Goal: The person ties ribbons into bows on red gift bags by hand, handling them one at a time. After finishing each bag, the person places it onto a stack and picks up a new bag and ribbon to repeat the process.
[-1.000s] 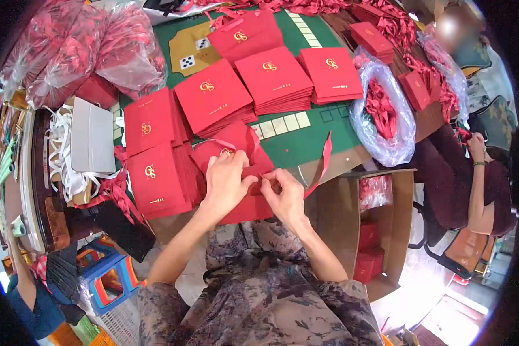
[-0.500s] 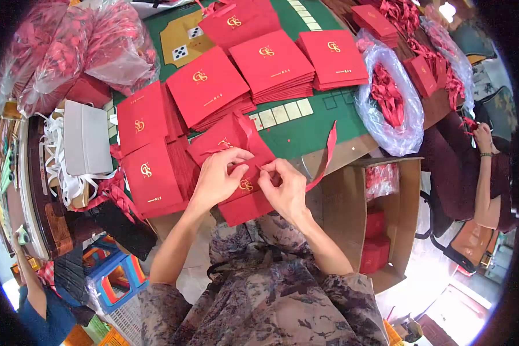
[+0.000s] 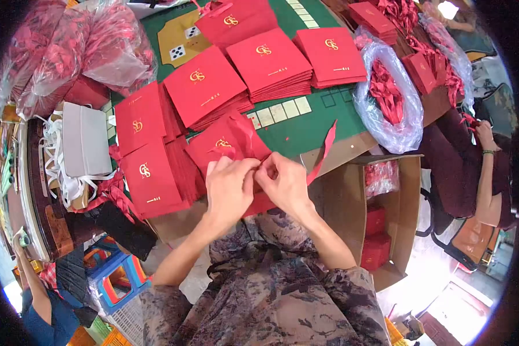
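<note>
At the front edge of the table, my left hand [image 3: 230,185] and my right hand [image 3: 285,184] meet fingertip to fingertip over a red paper bag [image 3: 213,144] with gold lettering. Both are closed in a pinch on a red ribbon [image 3: 244,134] at the bag; the exact grip is hidden by my fingers. A loose ribbon end [image 3: 327,151] sticks out to the right of my right hand. My left hand covers much of the bag's lower part. Beside it on the left lies a stack of red bags [image 3: 150,181], and another stack [image 3: 205,86] sits just behind.
More red bag stacks [image 3: 271,60] stand on the green mat [image 3: 328,130]. A plastic bag of ribbons [image 3: 360,124] lies right. Below it stands a cardboard box [image 3: 409,196]. Wrapped bundles [image 3: 69,52] fill the back left. Other people sit at both sides; one hand [image 3: 485,135] holds ribbon.
My left hand has turned inward and moved right and down, so its fingertips now meet my right hand's. My right hand has shifted slightly. The lower part of the bag is now mostly covered.
</note>
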A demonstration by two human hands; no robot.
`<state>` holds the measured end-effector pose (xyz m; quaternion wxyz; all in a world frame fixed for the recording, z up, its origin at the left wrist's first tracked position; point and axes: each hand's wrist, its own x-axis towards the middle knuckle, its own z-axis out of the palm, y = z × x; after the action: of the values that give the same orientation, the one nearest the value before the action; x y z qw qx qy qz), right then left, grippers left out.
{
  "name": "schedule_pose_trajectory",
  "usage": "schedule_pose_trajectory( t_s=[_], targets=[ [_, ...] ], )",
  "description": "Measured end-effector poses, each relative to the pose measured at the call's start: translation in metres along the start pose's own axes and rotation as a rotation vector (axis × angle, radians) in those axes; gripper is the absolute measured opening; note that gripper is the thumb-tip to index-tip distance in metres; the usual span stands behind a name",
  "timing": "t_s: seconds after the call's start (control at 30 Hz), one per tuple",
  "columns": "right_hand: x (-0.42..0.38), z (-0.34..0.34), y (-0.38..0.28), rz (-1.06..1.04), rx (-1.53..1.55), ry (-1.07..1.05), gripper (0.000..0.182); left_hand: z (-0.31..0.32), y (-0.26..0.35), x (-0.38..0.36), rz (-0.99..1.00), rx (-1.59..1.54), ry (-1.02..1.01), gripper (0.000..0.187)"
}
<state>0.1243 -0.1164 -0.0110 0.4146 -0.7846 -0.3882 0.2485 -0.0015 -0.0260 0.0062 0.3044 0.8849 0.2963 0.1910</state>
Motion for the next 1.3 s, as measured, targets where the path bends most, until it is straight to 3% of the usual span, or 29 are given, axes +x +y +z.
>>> schedule_pose_trajectory(
  t_s=[0.07, 0.13, 0.2, 0.23, 0.37, 0.53, 0.6, 0.67, 0.8, 0.87, 0.9, 0.97, 1.07, 1.2, 1.3],
  targets=[
    [0.000, 0.002, 0.000, -0.050, 0.013, 0.027, 0.013, 0.003, 0.005, 0.000, 0.023, 0.091, 0.057, 0.016],
    [-0.001, 0.007, 0.009, -0.144, 0.010, 0.084, 0.013, -0.003, -0.003, 0.005, -0.036, -0.002, -0.030, 0.014],
    [-0.001, 0.007, 0.015, -0.171, -0.028, 0.036, 0.014, 0.002, -0.023, 0.008, -0.268, -0.379, -0.151, 0.016],
    [-0.001, 0.004, 0.016, -0.164, -0.009, -0.012, 0.018, 0.006, -0.031, 0.011, -0.257, -0.476, -0.155, 0.022],
    [0.002, -0.029, 0.018, -0.152, 0.213, -0.019, 0.023, 0.004, -0.032, 0.016, -0.403, -0.502, -0.193, 0.031],
    [0.035, -0.072, 0.069, -0.181, -0.186, 0.346, 0.010, 0.019, -0.027, 0.011, -0.313, -0.336, -0.062, 0.030],
    [0.046, -0.081, 0.074, -0.131, -0.138, 0.337, 0.007, 0.021, -0.025, 0.009, -0.161, -0.142, -0.028, 0.025],
    [0.044, -0.082, 0.067, -0.141, -0.153, 0.299, 0.007, 0.019, -0.017, 0.005, -0.137, -0.089, 0.013, 0.023],
    [0.033, -0.076, 0.020, -0.313, 0.175, -0.286, 0.013, 0.010, 0.006, 0.001, 0.015, -0.029, 0.058, 0.017],
    [0.040, -0.060, 0.021, -0.581, 0.054, -0.401, 0.014, 0.011, 0.011, -0.002, 0.167, 0.050, 0.072, 0.016],
    [0.045, -0.060, 0.020, -0.574, 0.061, -0.399, 0.014, 0.014, 0.011, -0.007, 0.232, 0.138, 0.102, 0.014],
    [0.055, -0.063, 0.017, -0.563, -0.118, -0.719, 0.014, 0.011, 0.009, -0.010, 0.283, 0.134, 0.077, 0.014],
    [0.063, -0.064, 0.017, -0.525, -0.103, -0.856, 0.012, 0.008, 0.008, -0.011, 0.359, 0.141, 0.046, 0.015],
    [0.063, -0.063, 0.008, -0.521, -0.114, -0.881, 0.010, 0.002, 0.006, -0.010, 0.379, 0.129, -0.004, 0.017],
    [0.060, -0.056, 0.017, -0.646, -0.088, -0.778, 0.010, 0.002, 0.004, -0.008, 0.308, 0.033, 0.015, 0.017]
  ],
)
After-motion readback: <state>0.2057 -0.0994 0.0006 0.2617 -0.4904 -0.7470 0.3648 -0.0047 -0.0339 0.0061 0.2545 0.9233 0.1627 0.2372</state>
